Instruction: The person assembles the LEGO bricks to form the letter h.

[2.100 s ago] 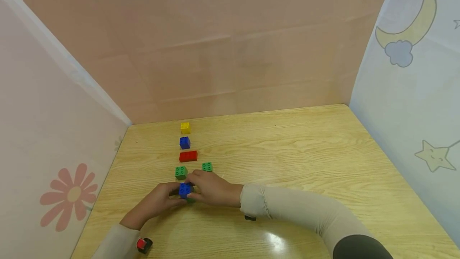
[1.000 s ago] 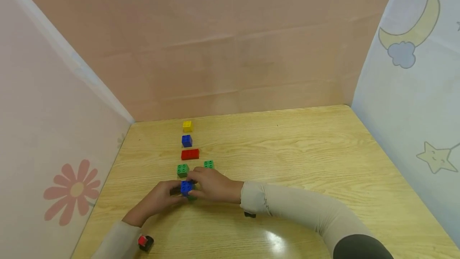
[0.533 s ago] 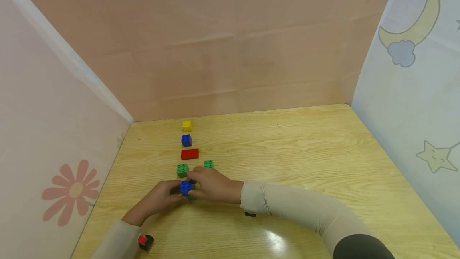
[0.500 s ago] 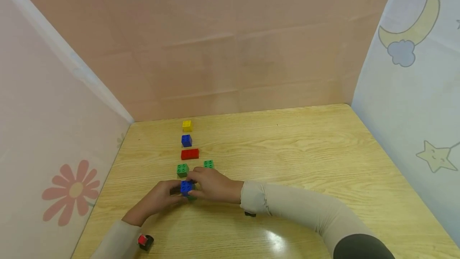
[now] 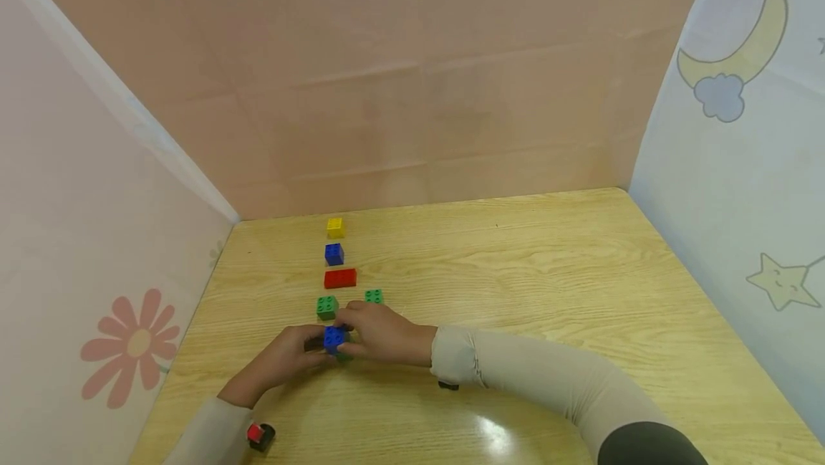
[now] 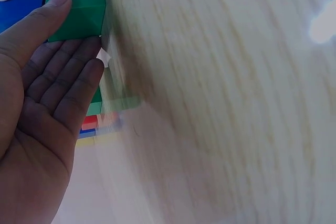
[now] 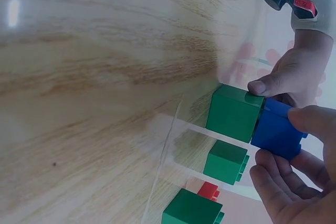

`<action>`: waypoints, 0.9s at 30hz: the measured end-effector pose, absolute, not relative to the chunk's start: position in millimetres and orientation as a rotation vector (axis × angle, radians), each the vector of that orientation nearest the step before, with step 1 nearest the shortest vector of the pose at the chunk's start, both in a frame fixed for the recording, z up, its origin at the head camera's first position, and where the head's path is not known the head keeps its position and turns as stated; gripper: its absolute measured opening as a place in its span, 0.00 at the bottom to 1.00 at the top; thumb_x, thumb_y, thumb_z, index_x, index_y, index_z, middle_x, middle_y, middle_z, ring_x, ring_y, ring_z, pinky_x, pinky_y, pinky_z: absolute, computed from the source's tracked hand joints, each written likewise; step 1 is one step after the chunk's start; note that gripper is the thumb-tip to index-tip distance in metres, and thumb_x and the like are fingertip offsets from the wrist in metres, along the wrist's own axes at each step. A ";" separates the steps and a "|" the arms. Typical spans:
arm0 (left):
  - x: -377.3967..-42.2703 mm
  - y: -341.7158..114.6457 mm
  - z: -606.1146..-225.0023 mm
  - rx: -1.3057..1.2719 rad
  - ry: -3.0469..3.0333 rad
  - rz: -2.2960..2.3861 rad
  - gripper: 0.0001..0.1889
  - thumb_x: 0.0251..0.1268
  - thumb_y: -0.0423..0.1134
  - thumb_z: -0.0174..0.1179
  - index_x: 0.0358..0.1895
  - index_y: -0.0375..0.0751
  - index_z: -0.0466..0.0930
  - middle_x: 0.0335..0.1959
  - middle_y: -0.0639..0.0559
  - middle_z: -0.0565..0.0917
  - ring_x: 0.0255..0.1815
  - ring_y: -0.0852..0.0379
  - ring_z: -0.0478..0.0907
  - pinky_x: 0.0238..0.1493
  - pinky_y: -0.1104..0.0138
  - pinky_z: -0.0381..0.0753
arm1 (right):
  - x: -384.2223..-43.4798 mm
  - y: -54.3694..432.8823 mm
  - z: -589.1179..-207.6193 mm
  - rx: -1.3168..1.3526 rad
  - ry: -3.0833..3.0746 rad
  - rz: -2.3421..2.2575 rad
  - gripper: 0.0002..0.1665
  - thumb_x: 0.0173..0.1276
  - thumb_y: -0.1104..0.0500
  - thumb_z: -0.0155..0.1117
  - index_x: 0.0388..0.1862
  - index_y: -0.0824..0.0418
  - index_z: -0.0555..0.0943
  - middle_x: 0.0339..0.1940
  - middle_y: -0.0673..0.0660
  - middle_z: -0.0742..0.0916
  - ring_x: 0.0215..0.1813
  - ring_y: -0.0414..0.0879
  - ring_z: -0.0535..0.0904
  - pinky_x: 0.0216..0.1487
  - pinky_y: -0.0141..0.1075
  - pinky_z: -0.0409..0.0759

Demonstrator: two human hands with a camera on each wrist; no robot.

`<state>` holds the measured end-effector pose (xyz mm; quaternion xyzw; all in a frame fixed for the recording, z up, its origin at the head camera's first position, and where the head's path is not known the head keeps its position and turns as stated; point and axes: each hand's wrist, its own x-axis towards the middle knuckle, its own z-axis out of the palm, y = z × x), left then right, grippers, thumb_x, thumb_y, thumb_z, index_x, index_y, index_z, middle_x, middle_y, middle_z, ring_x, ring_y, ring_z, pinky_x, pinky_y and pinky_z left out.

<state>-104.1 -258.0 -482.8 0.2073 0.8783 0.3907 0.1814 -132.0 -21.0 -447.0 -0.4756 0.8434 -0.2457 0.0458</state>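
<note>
A blue toy building block (image 5: 334, 339) sits on top of a green block (image 7: 233, 114), with a thin dark seam between the two. My left hand (image 5: 283, 361) holds the green block from the left; in the left wrist view its thumb presses one face and its fingers lie behind. From the other side my right hand (image 5: 383, 336) pinches the blue block between thumb and fingers, best seen in the right wrist view. In the head view the green block is mostly hidden under the blue one. The pair stands on or just above the table; I cannot tell which.
Beyond the hands, a column on the wooden table (image 5: 515, 271) runs from a green block (image 5: 327, 307) through a long red block (image 5: 340, 279) and a second blue block (image 5: 334, 254) to a yellow block (image 5: 335, 228). Another green block (image 5: 374, 296) is partly behind the right hand. Cloth walls enclose the table.
</note>
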 end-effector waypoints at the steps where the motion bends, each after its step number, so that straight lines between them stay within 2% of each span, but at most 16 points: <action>1: -104.3 -258.1 -482.9 0.585 2.477 1.106 0.20 0.61 0.48 0.67 0.55 0.46 0.81 0.53 0.54 0.84 0.55 0.52 0.80 0.54 0.64 0.80 | -131.9 -21.0 -446.4 -1.452 2.575 -0.748 0.19 0.67 0.48 0.67 0.52 0.55 0.79 0.44 0.48 0.82 0.42 0.37 0.80 0.37 0.17 0.73; 14: -104.7 -259.7 -485.2 0.596 2.486 1.095 0.21 0.62 0.49 0.66 0.56 0.47 0.81 0.54 0.55 0.83 0.55 0.55 0.80 0.55 0.62 0.80 | -132.3 -22.5 -444.4 -1.429 2.550 -0.734 0.18 0.67 0.48 0.67 0.51 0.55 0.79 0.43 0.48 0.82 0.40 0.36 0.79 0.35 0.17 0.73; 23: -106.8 -259.9 -486.0 0.605 2.457 1.125 0.18 0.61 0.50 0.67 0.54 0.53 0.82 0.53 0.62 0.83 0.55 0.60 0.79 0.55 0.66 0.79 | -135.1 -24.0 -444.9 -1.460 2.579 -0.694 0.16 0.66 0.48 0.68 0.48 0.54 0.80 0.40 0.48 0.81 0.36 0.29 0.73 0.33 0.17 0.72; 27: -107.3 -259.8 -486.6 0.603 2.453 1.119 0.17 0.61 0.50 0.67 0.52 0.55 0.82 0.50 0.65 0.83 0.54 0.60 0.79 0.55 0.68 0.79 | -134.9 -24.9 -447.3 -1.457 2.579 -0.699 0.16 0.66 0.48 0.69 0.48 0.54 0.80 0.40 0.48 0.81 0.35 0.30 0.73 0.32 0.17 0.71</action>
